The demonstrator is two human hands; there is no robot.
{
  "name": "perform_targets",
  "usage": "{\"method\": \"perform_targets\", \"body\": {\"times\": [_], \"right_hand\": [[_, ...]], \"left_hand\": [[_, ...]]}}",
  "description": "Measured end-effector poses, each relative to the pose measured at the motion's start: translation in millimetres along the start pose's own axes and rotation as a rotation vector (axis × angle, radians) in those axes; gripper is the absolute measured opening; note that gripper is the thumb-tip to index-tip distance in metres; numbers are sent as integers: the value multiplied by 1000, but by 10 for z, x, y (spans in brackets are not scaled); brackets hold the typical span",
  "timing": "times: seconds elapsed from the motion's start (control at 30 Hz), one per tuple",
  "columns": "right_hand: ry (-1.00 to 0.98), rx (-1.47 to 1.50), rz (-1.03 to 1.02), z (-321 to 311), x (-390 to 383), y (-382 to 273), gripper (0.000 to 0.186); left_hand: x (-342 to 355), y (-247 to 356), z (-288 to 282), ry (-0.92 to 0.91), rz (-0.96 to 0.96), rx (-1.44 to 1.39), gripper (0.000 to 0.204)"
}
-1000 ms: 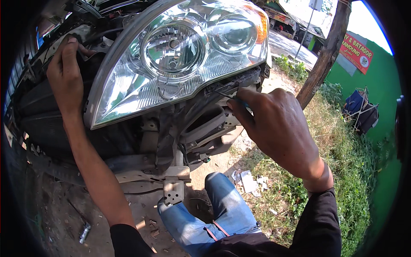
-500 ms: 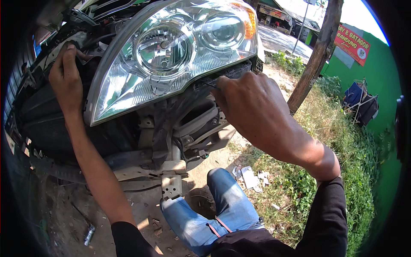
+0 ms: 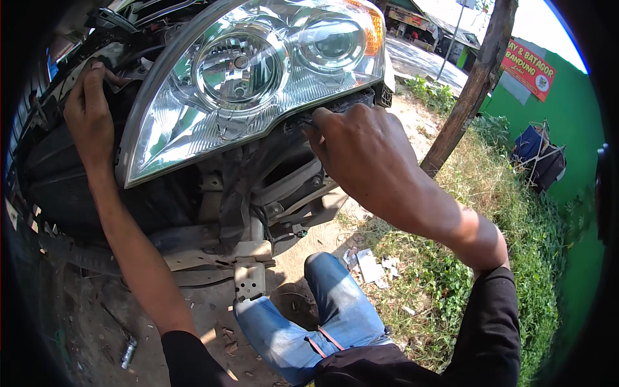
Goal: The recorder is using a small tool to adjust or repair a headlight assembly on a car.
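Clear plastic fronts the headlight (image 3: 242,71) I watch remotely, bracket (image 3: 250,280) below it. Left of it, I set the left hand (image 3: 90,116), perhaps for bracing, its grasp unclear; just beneath the headlight, the right hand (image 3: 367,164) pinches a mostly hidden slim tool (image 3: 311,124), presumably for reach.

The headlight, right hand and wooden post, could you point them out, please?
Headlight (image 3: 258,97), head view: clear lens.
Right hand (image 3: 371,155), head view: its back.
Wooden post (image 3: 471,90), head view: about mid-length.
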State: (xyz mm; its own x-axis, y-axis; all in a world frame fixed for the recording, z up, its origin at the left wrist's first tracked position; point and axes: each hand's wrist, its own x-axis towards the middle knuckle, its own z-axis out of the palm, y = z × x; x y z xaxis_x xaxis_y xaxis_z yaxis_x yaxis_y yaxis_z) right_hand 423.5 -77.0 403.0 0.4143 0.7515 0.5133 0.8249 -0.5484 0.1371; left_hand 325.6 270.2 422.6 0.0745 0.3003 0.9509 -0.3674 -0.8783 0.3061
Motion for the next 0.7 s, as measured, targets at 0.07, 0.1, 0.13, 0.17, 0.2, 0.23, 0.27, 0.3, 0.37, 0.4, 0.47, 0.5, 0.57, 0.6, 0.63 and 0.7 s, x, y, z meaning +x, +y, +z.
{"method": "perform_targets", "body": {"times": [0.07,0.1,0.13,0.17,0.2,0.23,0.27,0.3,0.37,0.4,0.47,0.5,0.57,0.6,0.63,0.7], "right_hand": [[-18,-15,-24,-75,-19,16,8],[-32,-9,-61,-57,13,-1,8],[-22,-3,-67,-70,-25,-52,8],[-18,-12,-27,-105,-123,-133,16],[-20,-30,15,-154,-203,-167,25],[-29,-48,52,-124,-196,-185,24],[-26,-50,48,-69,-125,-175,24],[1,-77,11,-6,-39,-157,15],[-46,-85,-7,-51,2,-156,9],[-48,-77,-14,-119,-9,-237,9],[-186,-141,108,-239,-44,-382,8],[-155,-126,115,-181,-19,-324,7],[-137,-111,87,-101,29,-191,7],[-97,-91,61,-66,61,-172,7],[-99,-95,61,-83,33,-186,8],[-123,-120,98,-171,-54,-299,8]], "left_hand": [[7,71,25,13,18,39,37],[-4,57,-5,15,27,47,37],[-38,28,-32,-16,-9,81,37],[-51,1,-58,-47,-46,117,37],[-49,29,-27,-42,-44,117,37],[-42,67,23,-21,-2,73,37],[-33,91,55,0,39,29,36],[-26,110,55,18,-8,10,36],[-44,105,53,7,-4,1,36],[-49,72,9,3,5,8,36],[-42,35,-1,-2,21,19,36],[-48,49,22,-11,27,20,36],[-7,80,-18,-42,-27,30,37],[24,63,-50,-70,-61,42,38],[9,58,-60,-63,-60,55,37],[-44,54,-13,-41,-21,44,37]]}}
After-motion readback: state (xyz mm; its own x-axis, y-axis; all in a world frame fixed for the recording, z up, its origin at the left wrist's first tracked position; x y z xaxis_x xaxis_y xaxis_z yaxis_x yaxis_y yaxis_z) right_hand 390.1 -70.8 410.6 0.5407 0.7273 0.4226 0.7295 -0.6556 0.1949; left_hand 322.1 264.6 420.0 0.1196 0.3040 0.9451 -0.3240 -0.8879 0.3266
